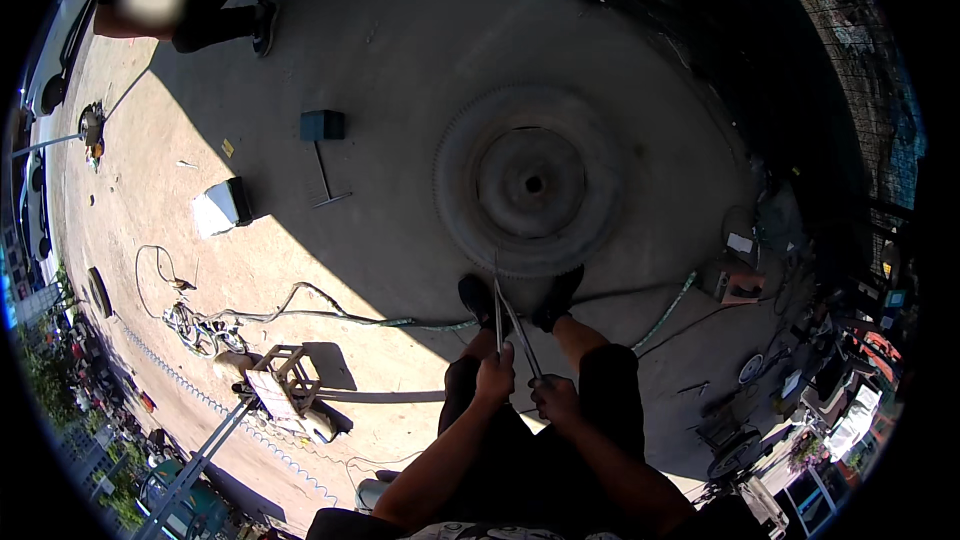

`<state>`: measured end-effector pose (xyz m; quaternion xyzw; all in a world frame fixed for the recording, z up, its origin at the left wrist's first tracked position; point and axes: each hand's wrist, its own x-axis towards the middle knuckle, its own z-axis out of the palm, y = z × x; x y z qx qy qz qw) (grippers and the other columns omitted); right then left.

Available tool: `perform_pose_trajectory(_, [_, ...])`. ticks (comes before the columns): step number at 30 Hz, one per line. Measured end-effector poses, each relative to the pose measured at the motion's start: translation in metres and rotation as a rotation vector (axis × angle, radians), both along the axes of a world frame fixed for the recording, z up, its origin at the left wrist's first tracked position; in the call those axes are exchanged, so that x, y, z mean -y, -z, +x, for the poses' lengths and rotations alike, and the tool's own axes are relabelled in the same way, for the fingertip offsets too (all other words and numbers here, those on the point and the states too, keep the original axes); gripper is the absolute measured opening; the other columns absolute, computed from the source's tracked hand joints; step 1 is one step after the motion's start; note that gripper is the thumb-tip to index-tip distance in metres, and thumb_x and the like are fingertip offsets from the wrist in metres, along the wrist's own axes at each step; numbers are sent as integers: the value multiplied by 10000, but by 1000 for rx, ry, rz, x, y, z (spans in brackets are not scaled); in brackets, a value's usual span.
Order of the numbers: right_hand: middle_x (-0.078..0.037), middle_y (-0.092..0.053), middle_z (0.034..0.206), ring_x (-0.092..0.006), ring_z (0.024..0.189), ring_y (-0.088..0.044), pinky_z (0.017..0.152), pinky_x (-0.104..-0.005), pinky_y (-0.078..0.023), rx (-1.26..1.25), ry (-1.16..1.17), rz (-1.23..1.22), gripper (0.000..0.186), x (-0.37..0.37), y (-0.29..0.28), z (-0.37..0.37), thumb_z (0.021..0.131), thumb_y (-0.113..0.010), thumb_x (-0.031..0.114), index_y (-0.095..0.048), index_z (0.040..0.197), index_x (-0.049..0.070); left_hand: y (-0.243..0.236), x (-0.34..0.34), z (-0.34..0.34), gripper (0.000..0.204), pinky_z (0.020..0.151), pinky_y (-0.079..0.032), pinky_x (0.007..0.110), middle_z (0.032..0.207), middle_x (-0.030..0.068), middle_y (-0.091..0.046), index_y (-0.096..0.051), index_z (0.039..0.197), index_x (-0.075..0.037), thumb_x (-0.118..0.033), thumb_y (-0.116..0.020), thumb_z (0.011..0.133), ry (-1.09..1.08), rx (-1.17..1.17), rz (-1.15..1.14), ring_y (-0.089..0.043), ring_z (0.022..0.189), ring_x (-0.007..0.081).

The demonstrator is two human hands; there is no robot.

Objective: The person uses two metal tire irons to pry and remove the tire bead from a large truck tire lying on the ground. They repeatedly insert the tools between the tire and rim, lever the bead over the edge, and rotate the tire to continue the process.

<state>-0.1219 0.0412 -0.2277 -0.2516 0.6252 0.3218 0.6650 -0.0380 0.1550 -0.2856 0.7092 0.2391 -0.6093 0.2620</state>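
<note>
My left hand (495,377) is closed around a long metal bar (499,325), and my right hand (555,400) grips a second, angled metal bar (528,345). The bars converge toward their far ends, close to the lower edge of a large, round, dusty wheel (600,180) with a notched outer edge and a dark centre hole. The wheel lies flat on the concrete, just beyond my two dark shoes (475,298). I cannot make out whether the bar tips touch it.
A seated person (210,25) is at the upper left. A dark bin (323,125), a rake-like tool (328,198) and a pale box (215,208) lie leftward. Hoses (330,305) cross near my feet. A wooden stool (290,370) stands lower left, assorted clutter (840,390) along the right.
</note>
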Motion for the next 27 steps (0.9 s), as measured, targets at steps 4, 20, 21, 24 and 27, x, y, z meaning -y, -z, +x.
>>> perform_pose_trajectory(4, [-8, -464, 590, -99, 441, -430, 392, -259, -348, -53, 43, -156, 150, 41, 3, -42, 886, -518, 162, -561, 816, 36, -43, 23, 19, 519, 748, -471, 465, 811, 251, -629, -609, 918, 28, -420, -350, 939, 263, 106, 74, -620, 866, 396])
perform_pose_trajectory(20, [-111, -627, 653, -264, 569, -612, 523, -395, -470, 55, -547, -569, 169, 187, -25, -89, 683, -663, 215, -626, 659, 52, -125, 191, 88, 393, 439, -362, 364, 557, 89, -471, -495, 728, -40, -363, -448, 947, 318, 129, -158, -502, 506, 230])
perform_pose_trajectory(21, [-96, -613, 626, -248, 551, -603, 508, -386, -464, 8, -327, -602, 147, 170, 5, -129, 679, -661, 184, -612, 643, 51, -122, 204, 87, 384, 404, -332, 304, 530, 38, -439, -467, 704, -71, -365, -453, 950, 296, 106, -243, -453, 450, 160])
perform_pose_trajectory(24, [-19, -484, 540, -140, 489, -504, 430, -327, -397, -235, 243, -418, 141, 156, 38, -92, 684, -599, 24, -514, 573, 46, -106, 228, 131, 418, 430, -338, 295, 518, 21, -435, -463, 682, -65, -392, -463, 942, 295, -17, -235, -443, 435, 135])
perform_pose_trajectory(27, [5, -439, 541, -95, 485, -456, 410, -296, -362, -94, 200, -534, 176, 138, 45, -89, 716, -557, -4, -487, 564, 50, -86, 236, 155, 505, 543, -411, 388, 547, 99, -508, -521, 694, -3, -447, -452, 925, 515, -87, -230, -545, 527, 231])
